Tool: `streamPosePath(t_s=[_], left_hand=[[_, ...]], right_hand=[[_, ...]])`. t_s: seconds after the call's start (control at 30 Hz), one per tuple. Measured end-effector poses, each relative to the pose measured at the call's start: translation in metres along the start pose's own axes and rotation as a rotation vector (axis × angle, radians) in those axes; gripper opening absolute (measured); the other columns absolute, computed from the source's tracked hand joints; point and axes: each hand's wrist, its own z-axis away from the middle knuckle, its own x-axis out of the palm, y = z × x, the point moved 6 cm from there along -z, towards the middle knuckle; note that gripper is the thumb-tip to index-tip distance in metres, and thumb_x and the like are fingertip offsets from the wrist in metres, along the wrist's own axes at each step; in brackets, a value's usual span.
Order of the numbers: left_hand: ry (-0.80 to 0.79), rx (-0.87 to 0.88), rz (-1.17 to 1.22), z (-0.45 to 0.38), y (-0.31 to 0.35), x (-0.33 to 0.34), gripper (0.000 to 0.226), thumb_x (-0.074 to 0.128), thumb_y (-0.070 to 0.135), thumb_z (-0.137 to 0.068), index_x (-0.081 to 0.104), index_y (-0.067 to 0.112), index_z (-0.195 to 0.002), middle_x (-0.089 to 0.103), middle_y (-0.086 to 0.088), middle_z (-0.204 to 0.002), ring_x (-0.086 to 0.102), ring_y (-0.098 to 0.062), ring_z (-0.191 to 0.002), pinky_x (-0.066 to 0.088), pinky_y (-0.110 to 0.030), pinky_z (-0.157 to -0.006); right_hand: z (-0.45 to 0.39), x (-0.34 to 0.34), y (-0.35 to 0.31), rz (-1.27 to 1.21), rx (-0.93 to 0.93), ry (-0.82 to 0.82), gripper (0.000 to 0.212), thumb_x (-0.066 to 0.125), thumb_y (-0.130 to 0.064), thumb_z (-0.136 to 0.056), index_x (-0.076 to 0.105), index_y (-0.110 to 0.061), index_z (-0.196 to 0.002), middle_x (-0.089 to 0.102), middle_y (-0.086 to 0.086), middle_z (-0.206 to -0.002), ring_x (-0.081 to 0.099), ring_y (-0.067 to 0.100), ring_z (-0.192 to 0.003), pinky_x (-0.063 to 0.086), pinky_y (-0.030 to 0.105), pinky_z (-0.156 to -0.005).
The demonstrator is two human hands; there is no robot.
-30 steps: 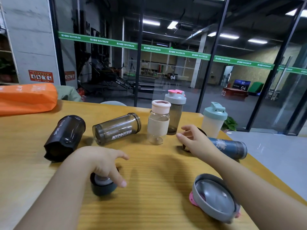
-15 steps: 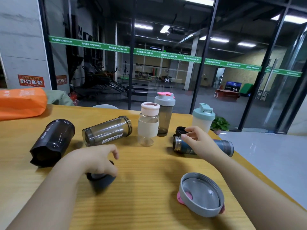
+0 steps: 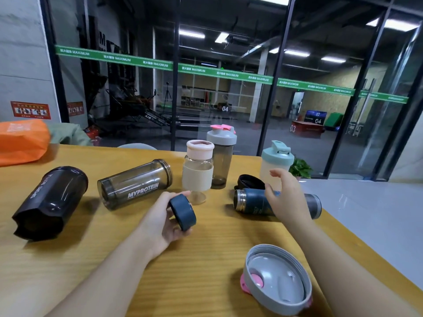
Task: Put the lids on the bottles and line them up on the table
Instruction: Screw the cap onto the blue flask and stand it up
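My left hand (image 3: 161,219) holds a dark blue lid (image 3: 182,212) above the wooden table (image 3: 206,259). My right hand (image 3: 286,197) hovers with fingers apart over a dark blue steel bottle (image 3: 250,202) lying on its side, lidless. A black lid (image 3: 249,182) lies just behind that bottle. A smoky MYPROTEIN bottle (image 3: 135,187) and a black shaker (image 3: 50,202) lie open on the left. Three capped bottles stand at the back: a clear one with a pink lid (image 3: 198,170), a grey shaker (image 3: 220,156) and a mint-lidded shaker (image 3: 275,163). A grey and pink lid (image 3: 278,280) lies upside down near me.
An orange bag (image 3: 21,141) rests on the table's far left corner. The table's right edge (image 3: 357,239) drops to a pale floor. Glass walls (image 3: 229,76) stand behind the table.
My left hand lifted the dark blue lid off the table and carried it rightward. My right hand rose off the steel bottle's mouth and spread its fingers.
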Motion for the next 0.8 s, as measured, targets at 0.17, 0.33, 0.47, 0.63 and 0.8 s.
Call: streamPosePath(t_s=[0.17,0.33,0.47,0.63,0.8], left_hand=[[-0.014,-0.047,0.234,-0.011,-0.011,-0.008,0.034,0.051,0.037,-0.093,0.058,0.007,-0.108,0.062,-0.019,-0.108,0.061,-0.033,-0.094,0.059,-0.036,-0.058],[-0.138,0.008,0.346,-0.015,-0.01,0.003,0.044,0.062,0.026,-0.08,0.055,-0.001,-0.115,0.071,-0.022,-0.104,0.058,-0.035,-0.115,0.047,-0.043,-0.095],[-0.143,0.012,0.36,-0.024,-0.015,0.009,0.053,0.065,0.027,-0.073,0.055,0.0,-0.118,0.068,-0.023,-0.108,0.059,-0.035,-0.113,0.048,-0.04,-0.092],[-0.097,0.027,0.29,-0.027,-0.017,0.01,0.051,0.057,0.041,-0.082,0.057,0.012,-0.124,0.068,-0.013,-0.102,0.059,-0.025,-0.092,0.044,-0.03,-0.074],[-0.147,0.108,0.13,-0.021,-0.006,0.011,0.048,0.056,0.048,-0.077,0.058,0.025,-0.119,0.068,0.002,-0.1,0.051,-0.018,-0.096,0.028,-0.03,-0.071]], right_hand=[[0.001,0.016,0.005,0.025,-0.054,0.039,0.035,0.058,-0.012,-0.09,0.055,-0.008,-0.125,0.06,0.007,-0.123,0.05,0.022,-0.118,0.031,0.023,-0.095],[0.0,0.029,0.013,0.134,-0.067,-0.148,0.05,0.05,-0.01,-0.09,0.044,-0.017,-0.138,0.044,0.002,-0.145,0.027,0.02,-0.14,0.011,0.039,-0.116],[-0.001,0.037,0.021,0.227,-0.002,-0.328,0.06,0.042,-0.011,-0.091,0.026,-0.024,-0.148,0.025,-0.005,-0.156,0.005,0.017,-0.147,-0.003,0.046,-0.118],[0.0,0.039,0.031,0.332,0.066,-0.419,0.072,0.048,-0.009,-0.086,0.02,-0.026,-0.149,0.025,-0.004,-0.156,0.004,0.017,-0.148,-0.007,0.051,-0.117],[0.003,0.037,0.028,0.455,0.066,-0.472,0.072,0.057,-0.02,-0.085,0.021,-0.03,-0.147,0.032,-0.005,-0.149,0.02,0.019,-0.143,-0.005,0.057,-0.114]])
